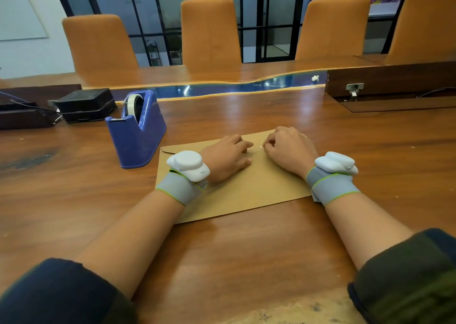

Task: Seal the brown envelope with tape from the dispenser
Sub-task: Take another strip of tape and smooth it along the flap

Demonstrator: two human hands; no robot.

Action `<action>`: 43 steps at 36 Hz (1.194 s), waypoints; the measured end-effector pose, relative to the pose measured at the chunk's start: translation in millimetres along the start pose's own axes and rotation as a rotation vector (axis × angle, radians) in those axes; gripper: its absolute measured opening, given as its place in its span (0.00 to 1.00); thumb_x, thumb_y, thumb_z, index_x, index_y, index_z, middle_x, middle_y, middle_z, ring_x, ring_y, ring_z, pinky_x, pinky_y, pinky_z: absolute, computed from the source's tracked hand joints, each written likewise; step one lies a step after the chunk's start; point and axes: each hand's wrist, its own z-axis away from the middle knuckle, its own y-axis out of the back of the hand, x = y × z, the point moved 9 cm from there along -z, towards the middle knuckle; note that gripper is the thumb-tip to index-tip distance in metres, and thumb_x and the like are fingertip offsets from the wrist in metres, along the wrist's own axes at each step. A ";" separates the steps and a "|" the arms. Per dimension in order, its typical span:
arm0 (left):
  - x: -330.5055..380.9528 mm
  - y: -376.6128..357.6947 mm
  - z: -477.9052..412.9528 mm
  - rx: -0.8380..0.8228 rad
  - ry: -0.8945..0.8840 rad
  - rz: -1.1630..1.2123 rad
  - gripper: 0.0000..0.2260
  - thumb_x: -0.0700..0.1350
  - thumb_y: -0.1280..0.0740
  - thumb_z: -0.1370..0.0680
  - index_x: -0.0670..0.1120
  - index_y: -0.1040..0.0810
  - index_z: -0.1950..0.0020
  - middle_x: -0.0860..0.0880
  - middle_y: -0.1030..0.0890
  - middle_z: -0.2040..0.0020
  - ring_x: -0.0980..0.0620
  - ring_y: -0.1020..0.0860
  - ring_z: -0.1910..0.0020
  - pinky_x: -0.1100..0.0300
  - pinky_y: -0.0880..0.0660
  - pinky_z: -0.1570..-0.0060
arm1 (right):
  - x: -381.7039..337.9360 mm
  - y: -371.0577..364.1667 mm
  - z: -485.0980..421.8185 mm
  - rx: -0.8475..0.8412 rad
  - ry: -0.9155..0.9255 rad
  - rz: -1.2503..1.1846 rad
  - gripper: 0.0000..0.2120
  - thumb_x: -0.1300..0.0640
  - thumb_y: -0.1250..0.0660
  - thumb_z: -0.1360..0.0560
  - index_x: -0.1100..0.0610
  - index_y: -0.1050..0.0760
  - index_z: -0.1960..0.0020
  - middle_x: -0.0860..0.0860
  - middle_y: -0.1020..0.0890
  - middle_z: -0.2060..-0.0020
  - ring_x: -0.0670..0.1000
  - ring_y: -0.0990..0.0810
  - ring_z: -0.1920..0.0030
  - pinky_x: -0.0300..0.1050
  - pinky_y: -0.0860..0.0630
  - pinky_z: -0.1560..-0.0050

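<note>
A brown envelope [249,190] lies flat on the wooden table [222,249] in front of me. My left hand [228,157] rests on its upper middle, fingers flat and pressing down. Just to its right, my right hand [288,150] has its fingertips pinched on the end of a clear strip of tape [256,149] that lies across the envelope between both hands. The blue tape dispenser [137,131] with its white roll stands upright just left of the envelope's far left corner, touched by neither hand.
Black boxes [85,105] sit at the far left behind the dispenser. A dark raised panel with a hinge [389,81] stands at the far right. A blue resin strip [222,87] runs across the table. Orange chairs [209,32] line the far side.
</note>
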 end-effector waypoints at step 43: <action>-73.0 2.9 17.4 -0.110 0.361 0.016 0.32 0.66 0.44 0.25 0.48 0.37 0.27 0.47 0.37 0.27 0.43 0.34 0.30 0.48 0.35 0.32 | -3.8 -25.5 3.1 -0.156 0.022 0.060 0.25 0.39 0.51 0.22 0.53 0.31 0.34 0.54 0.27 0.35 0.58 0.32 0.34 0.54 0.37 0.36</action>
